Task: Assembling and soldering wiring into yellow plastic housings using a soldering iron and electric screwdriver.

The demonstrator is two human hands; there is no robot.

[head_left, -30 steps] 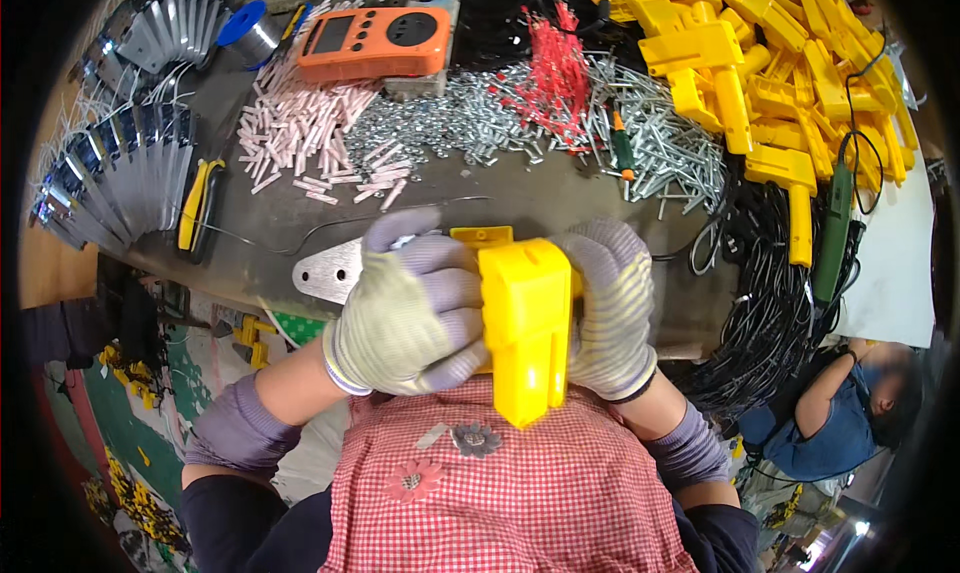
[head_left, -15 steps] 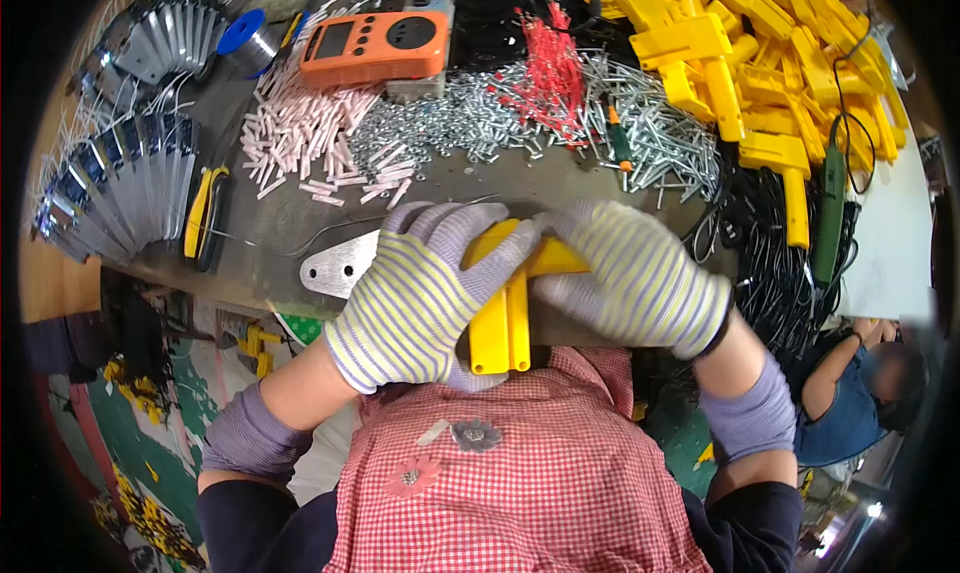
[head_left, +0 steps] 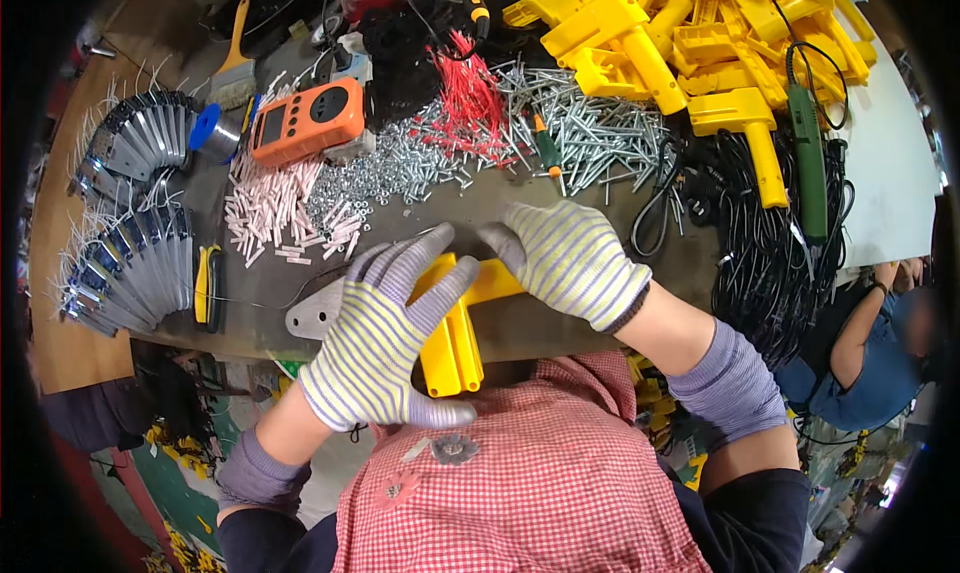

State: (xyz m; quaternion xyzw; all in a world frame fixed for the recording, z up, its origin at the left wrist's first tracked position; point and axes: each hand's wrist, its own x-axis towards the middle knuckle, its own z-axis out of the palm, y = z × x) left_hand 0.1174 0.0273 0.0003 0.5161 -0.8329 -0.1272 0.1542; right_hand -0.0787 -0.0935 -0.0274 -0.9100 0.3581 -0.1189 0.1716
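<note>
My left hand [head_left: 375, 338], in a striped knit glove, is closed around a yellow plastic T-shaped housing [head_left: 450, 353]. One finger lies across the housing's top, and the thumb sticks out by its lower end. Beside the housing's side arm is my right hand [head_left: 575, 263], gloved the same way, back upward. Its thumb and fingertips point left just above that arm; most of the fingers are hidden beneath the hand, so any hold is unclear. A silver metal plate with holes [head_left: 316, 311] lies partly under my left hand.
Behind lie pink-white tubes [head_left: 262, 203], nuts, screws [head_left: 600, 133], red pieces [head_left: 468, 98] and an orange meter [head_left: 308, 121]. Yellow-handled pliers [head_left: 207, 285] and fanned metal plates [head_left: 135, 268] are left. Yellow housings [head_left: 735, 113], black cables [head_left: 765, 243] and a green tool [head_left: 806, 163] are right.
The whole view has shifted. My right hand has turned, and its thumb has gone from below the housing's side arm to above it. My left hand still holds the housing.
</note>
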